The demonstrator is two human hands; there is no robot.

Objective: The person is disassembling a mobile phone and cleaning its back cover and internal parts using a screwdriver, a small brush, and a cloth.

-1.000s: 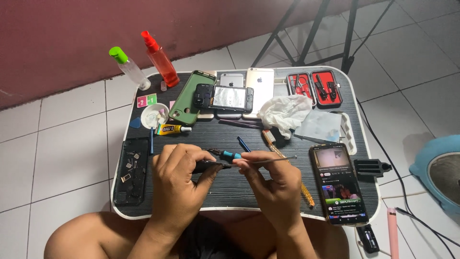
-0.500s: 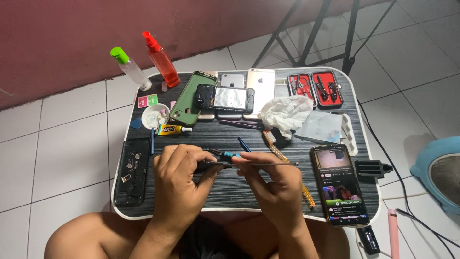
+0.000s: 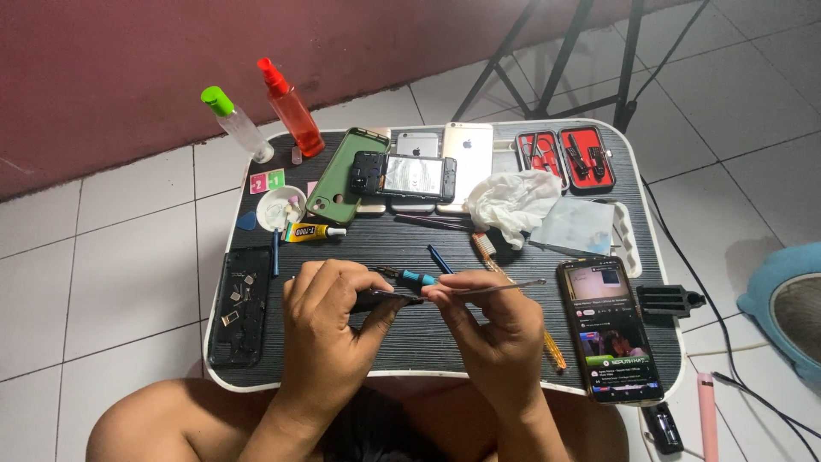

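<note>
Two spray bottles [image 3: 256, 107], five phones [image 3: 611, 329], one glue tube [image 3: 312, 232], one tool case [image 3: 564, 158].

Lit phone screen [image 3: 609, 329], upright rectangle, right front of table, showing video above coloured thumbnails. Yellow glue tube [image 3: 310, 232] with black label, left centre. Pink-and-green square stickers [image 3: 267, 181], left rear. Red zip case [image 3: 564, 156], open, right rear.

Small dark part [image 3: 376, 299], flat, pinched at edge, held level above tray centre. Metal tweezers [image 3: 492, 288], thin, silver, near horizontal, tips at 9 o'clock touching part, tail toward 3 o'clock.
</note>
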